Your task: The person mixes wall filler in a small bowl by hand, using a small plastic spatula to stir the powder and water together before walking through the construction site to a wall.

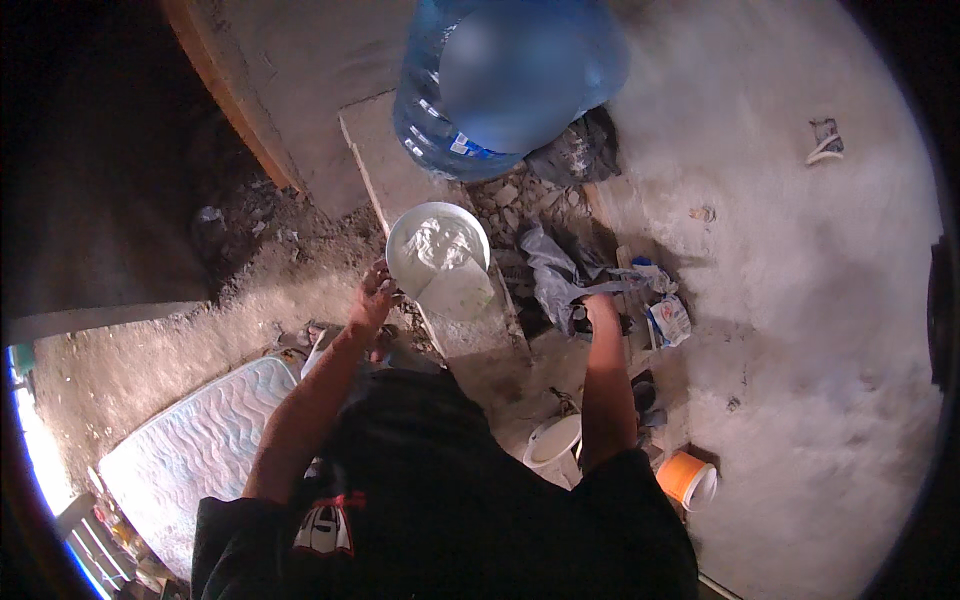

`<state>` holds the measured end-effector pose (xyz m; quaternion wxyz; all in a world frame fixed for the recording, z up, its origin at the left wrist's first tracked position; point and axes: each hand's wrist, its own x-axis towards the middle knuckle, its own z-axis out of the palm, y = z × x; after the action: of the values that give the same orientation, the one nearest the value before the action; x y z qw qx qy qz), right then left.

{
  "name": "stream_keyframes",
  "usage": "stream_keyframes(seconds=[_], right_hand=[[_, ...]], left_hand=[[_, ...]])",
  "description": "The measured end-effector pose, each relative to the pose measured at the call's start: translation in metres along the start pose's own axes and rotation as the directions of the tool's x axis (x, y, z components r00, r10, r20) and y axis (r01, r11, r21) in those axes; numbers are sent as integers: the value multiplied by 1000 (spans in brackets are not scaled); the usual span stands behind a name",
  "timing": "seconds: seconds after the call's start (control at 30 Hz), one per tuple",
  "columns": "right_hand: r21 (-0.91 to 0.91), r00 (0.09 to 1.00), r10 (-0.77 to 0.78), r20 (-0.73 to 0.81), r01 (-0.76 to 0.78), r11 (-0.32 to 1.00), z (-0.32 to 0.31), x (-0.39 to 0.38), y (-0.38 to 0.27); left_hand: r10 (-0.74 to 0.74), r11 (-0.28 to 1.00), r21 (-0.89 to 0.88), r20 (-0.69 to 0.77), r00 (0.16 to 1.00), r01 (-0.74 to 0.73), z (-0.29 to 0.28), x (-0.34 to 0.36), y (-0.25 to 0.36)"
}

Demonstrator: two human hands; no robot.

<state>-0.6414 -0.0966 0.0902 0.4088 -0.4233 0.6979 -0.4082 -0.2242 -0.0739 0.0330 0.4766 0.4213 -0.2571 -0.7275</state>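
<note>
A round white bucket [420,250] with white powdery material [445,240] inside stands on a concrete step [370,155] in the middle of the view. My left hand [374,300] grips it at its left edge, fingers curled at the rim. To the right lies a crumpled grey plastic bag [555,275]. My right hand [600,312] reaches down into or behind the bag, its fingers hidden. A torn white-and-blue package [668,320] lies just right of that hand.
A large blue water jug [430,120] stands at the top, with rubble [505,200] below it. An orange bucket [680,475] and a white container [550,445] are at the lower right. A mattress [185,450] lies at left; a concrete wall [790,300] fills the right.
</note>
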Motion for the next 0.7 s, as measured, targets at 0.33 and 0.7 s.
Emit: stream_keyframes(seconds=[0.33,0.7], right_hand=[[-345,969,131,211,-51,937,-59,-78,-132],[-417,840,-21,542,291,861,51,-76,-225]], left_hand=[[-82,993,73,-120,989,91,-93,-26,-16],[7,997,74,-440,898,29,-207,-100,-25]])
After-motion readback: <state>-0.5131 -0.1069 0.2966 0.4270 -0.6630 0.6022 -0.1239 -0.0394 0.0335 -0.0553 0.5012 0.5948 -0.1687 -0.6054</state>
